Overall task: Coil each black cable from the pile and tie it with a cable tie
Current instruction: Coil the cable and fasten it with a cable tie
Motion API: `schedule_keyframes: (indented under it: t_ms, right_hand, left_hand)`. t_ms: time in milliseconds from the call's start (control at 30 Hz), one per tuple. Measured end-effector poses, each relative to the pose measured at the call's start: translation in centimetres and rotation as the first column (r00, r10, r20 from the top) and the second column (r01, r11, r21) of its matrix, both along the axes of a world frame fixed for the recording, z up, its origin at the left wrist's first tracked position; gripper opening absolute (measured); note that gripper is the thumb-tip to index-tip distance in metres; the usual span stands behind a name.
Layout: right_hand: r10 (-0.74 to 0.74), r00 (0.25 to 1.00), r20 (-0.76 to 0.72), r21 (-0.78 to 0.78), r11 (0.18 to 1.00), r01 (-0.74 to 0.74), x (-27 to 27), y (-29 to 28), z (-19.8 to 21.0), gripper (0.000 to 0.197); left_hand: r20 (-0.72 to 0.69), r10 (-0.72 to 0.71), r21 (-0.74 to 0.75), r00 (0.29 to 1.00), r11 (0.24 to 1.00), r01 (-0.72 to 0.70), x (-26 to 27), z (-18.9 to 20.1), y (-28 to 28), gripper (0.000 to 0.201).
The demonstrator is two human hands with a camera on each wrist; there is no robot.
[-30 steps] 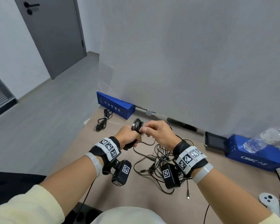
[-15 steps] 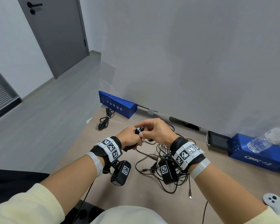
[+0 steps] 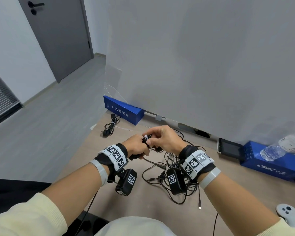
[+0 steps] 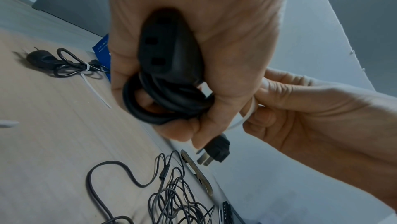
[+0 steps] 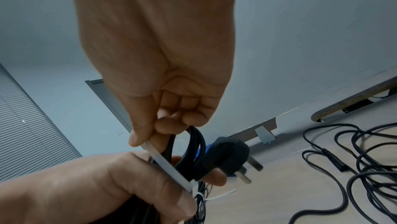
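My left hand [image 3: 136,147] [image 4: 193,67] grips a coiled black power cable [image 4: 169,98] [image 5: 193,149], its socket end [image 4: 165,47] in my palm and its pronged plug [image 5: 232,158] [image 4: 214,151] sticking out. My right hand [image 3: 162,138] [image 5: 154,125] pinches a white cable tie [image 5: 169,166] [image 4: 247,117] [image 3: 147,142] that runs across the coil. A tangled pile of black cables [image 3: 170,174] [image 4: 171,198] [image 5: 354,159] lies on the table below my hands. A coiled, tied black cable [image 3: 110,126] [image 4: 68,64] rests at the table's far left.
Near the tied cable, a blue box [image 3: 123,111] stands against the grey partition. A small dark-screened device [image 3: 228,148], another blue box [image 3: 271,164] and a water bottle [image 3: 283,147] stand at the right. A white controller [image 3: 286,213] lies near the front right edge. The table's left edge drops to the floor.
My hands have come down and closer together. The coil, earlier standing up above my left fist, now sits low between both hands with the white tie across it.
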State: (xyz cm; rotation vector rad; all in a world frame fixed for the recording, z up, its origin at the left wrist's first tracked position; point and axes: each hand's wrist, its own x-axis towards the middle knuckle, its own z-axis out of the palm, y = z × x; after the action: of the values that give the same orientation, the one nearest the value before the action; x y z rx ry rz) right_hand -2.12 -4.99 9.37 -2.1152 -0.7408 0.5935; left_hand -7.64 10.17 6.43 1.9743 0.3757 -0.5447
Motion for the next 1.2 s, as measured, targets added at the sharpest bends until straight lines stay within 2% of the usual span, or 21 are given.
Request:
schedule_keyframes:
  t_ms: [233, 500, 767, 900, 1067, 1200]
  right_hand:
    - [0.029, 0.999, -0.038, -0.002, 1.000, -0.029, -0.2, 0.0, 0.3, 0.018]
    - [0.058, 0.997, -0.059, -0.042, 0.997, -0.061, -0.2, -0.2, -0.3, 0.020]
    - [-0.018, 0.998, -0.057, -0.036, 0.999, 0.016, -0.4, 0.1, -0.2, 0.007]
    - [-0.076, 0.995, -0.071, 0.018, 0.997, 0.077, -0.7, 0.3, -0.4, 0.004]
    - [-0.110, 0.992, -0.069, 0.078, 0.990, 0.115, -1.2, 0.2, -0.3, 0.009]
    - [-0.107, 0.994, 0.021, 0.089, 0.990, 0.105, -1.1, -0.4, 0.1, 0.008]
  left_hand:
    - [-0.027, -0.015, -0.005, 1.000, 1.000, 0.015, 0.1, 0.1, 0.1, 0.014]
    - [-0.092, -0.043, 0.091, 0.995, 0.995, 0.051, 0.0, -0.3, 0.1, 0.011]
    - [-0.103, -0.064, 0.094, 0.993, 0.993, 0.074, -0.1, -0.1, -0.1, 0.015]
    - [-0.070, -0.039, 0.072, 0.997, 0.996, 0.044, -0.2, 0.4, -0.5, 0.009]
    - [-0.091, -0.019, 0.027, 0.996, 0.999, 0.021, -0.2, 0.5, -0.4, 0.003]
    - [-0.117, -0.017, -0.022, 0.993, 1.000, 0.015, 0.0, -0.1, 0.0, 0.020]
